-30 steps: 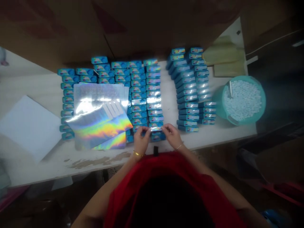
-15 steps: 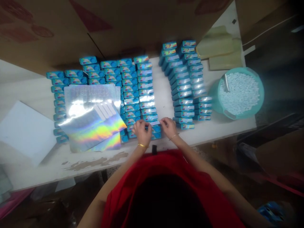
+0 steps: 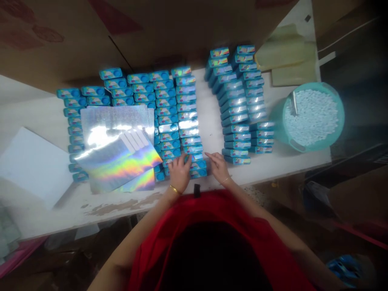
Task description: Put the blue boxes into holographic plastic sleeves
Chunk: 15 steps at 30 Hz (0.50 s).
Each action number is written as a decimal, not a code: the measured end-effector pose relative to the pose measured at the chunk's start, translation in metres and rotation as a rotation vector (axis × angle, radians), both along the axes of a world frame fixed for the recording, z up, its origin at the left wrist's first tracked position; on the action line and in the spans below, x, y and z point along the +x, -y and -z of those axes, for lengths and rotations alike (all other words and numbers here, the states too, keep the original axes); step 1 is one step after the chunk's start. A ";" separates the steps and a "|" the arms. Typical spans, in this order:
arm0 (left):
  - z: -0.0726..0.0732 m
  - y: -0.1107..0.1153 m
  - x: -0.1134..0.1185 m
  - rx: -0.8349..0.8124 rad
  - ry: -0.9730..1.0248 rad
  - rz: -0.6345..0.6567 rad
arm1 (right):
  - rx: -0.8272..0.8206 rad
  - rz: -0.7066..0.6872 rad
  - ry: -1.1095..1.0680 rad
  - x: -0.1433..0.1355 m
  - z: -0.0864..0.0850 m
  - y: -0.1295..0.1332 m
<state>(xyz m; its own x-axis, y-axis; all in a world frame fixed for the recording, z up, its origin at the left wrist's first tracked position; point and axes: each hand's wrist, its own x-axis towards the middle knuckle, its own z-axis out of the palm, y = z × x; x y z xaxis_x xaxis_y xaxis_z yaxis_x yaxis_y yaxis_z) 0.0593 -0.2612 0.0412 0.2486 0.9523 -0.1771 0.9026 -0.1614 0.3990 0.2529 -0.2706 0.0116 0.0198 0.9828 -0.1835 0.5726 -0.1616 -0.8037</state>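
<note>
My left hand (image 3: 180,171) rests at the left end of a blue tin (image 3: 195,157) near the front of a column, its fingers spread over the box ends. A pale shiny sticker strip lies along that tin's top edge. To the right, my right hand (image 3: 218,166) has its index finger stretched out close to the tin's right end, with nothing visible in it. Several blue tins stand in columns beyond my hands, the column ahead (image 3: 187,107) bearing shiny strips. Holographic sticker sheets (image 3: 118,161) lie on the tins to the left.
More tins (image 3: 235,109) stand on the right side of the white table (image 3: 127,204). A teal bucket (image 3: 292,141) of small white pieces holds a metal scoop (image 3: 294,104). Cardboard (image 3: 169,28) rises behind. White sheet (image 3: 34,165) lies left; yellowish sheets (image 3: 281,50) lie back right.
The sticker strip that was stretched between both hands now lies on the tin. My right hand has let go and drawn slightly right; my left fingers have spread out.
</note>
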 end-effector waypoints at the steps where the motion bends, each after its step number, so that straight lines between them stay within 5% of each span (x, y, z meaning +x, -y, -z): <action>1: 0.002 0.003 -0.002 -0.003 -0.021 0.060 | -0.016 -0.046 0.029 -0.001 0.000 0.002; 8: 0.002 -0.003 -0.012 0.033 0.083 0.172 | -0.111 -0.378 0.544 0.004 -0.009 -0.013; 12: -0.007 -0.035 -0.081 0.165 0.323 -0.044 | 0.092 -0.274 0.577 -0.032 -0.029 -0.037; 15: -0.013 -0.065 -0.154 0.293 0.261 -0.357 | 0.258 -0.440 0.406 -0.100 -0.039 -0.058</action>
<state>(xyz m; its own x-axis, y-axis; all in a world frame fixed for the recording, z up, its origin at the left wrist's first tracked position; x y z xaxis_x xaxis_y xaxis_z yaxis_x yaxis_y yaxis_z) -0.0951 -0.1959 0.0540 -0.1004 0.9859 0.1337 0.7985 -0.0003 0.6019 0.1532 -0.2128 0.0505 -0.3767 0.9263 -0.0037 0.8074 0.3264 -0.4915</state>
